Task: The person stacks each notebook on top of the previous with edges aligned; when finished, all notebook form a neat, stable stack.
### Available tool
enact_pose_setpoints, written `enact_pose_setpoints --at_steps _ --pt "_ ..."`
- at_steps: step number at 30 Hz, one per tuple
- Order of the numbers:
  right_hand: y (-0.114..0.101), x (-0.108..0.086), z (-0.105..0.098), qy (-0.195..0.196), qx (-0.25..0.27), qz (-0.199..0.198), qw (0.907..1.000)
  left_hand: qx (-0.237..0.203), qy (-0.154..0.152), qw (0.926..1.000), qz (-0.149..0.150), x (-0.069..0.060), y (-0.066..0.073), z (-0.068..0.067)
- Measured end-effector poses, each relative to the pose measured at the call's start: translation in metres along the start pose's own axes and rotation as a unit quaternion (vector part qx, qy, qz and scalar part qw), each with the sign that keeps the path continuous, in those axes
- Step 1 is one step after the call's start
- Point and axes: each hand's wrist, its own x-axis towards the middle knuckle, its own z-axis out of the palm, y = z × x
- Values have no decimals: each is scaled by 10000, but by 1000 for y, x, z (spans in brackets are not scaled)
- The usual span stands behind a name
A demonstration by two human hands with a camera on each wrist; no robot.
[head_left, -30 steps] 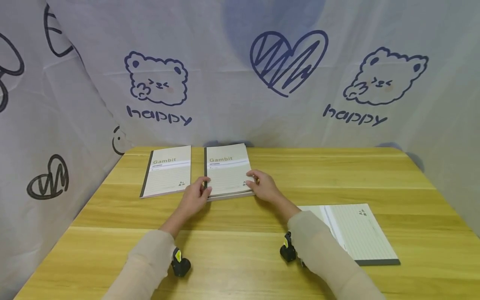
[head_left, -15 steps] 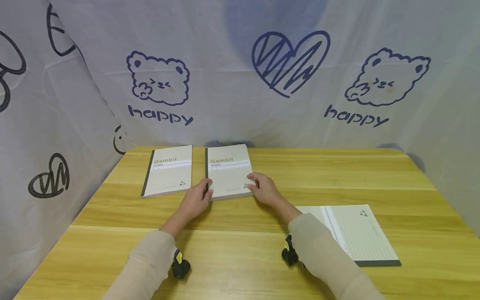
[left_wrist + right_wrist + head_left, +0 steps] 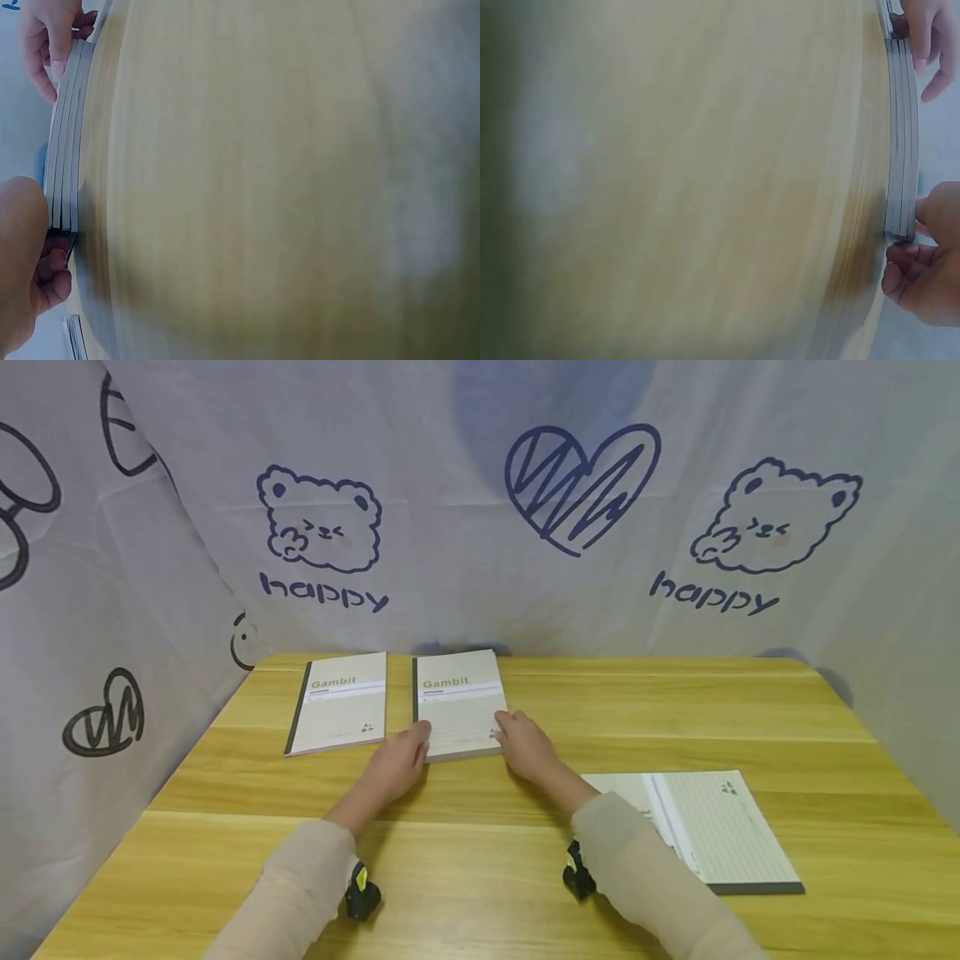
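Observation:
In the head view, a stack of Gambit notebooks (image 3: pixel 459 710) lies at the back of the table, dark spine to the left. My left hand (image 3: pixel 392 767) grips its lower left corner, thumb on top; its fingers (image 3: pixel 54 285) curl at the spine side in the left wrist view. Opposite, my right hand (image 3: pixel 528 750) holds the lower right corner, and in the right wrist view its fingers (image 3: pixel 900 274) are bent against the side. Several layers show along the stack's near edge (image 3: pixel 902 142), nearly even.
Left of the stack lies another Gambit notebook (image 3: pixel 337 706). A turned notebook (image 3: pixel 727 831) lies at the right front, partly under my right sleeve (image 3: pixel 637 852). A printed cloth (image 3: pixel 450 560) hangs behind the wooden table (image 3: pixel 465 877).
The stack's lower edge, stepped and uneven a second ago, now looks even. My right fingers have moved in closer against the side, and the left hand has shifted slightly right along with the view.

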Motion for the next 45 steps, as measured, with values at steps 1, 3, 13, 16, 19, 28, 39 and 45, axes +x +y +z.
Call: enact_pose_setpoints --at_steps 1,3,13,16,19,28,39,45 --pt "-1 -1 0 28 7 32 10000 13 -13 10000 -13 0 1 0" --pt "-2 -2 0 86 57 68 9999 41 -6 10000 -11 0 1 0" --pt "-3 -6 2 299 213 28 9993 59 5 10000 27 0 0 1" --pt "-3 -6 2 275 278 105 9992 70 0 10000 18 0 0 1" --pt "-3 -6 2 257 410 124 9988 36 -65 10000 -30 0 1 1" --pt "11 -9 -4 862 624 -342 9937 -650 285 9965 -437 -12 -14 -6" --pt "-16 -6 -17 1196 -595 -1910 9724 922 710 9927 -304 -46 -85 -56" --pt "-44 -4 -12 140 -855 -1991 9761 871 265 9941 -584 -62 -106 -67"
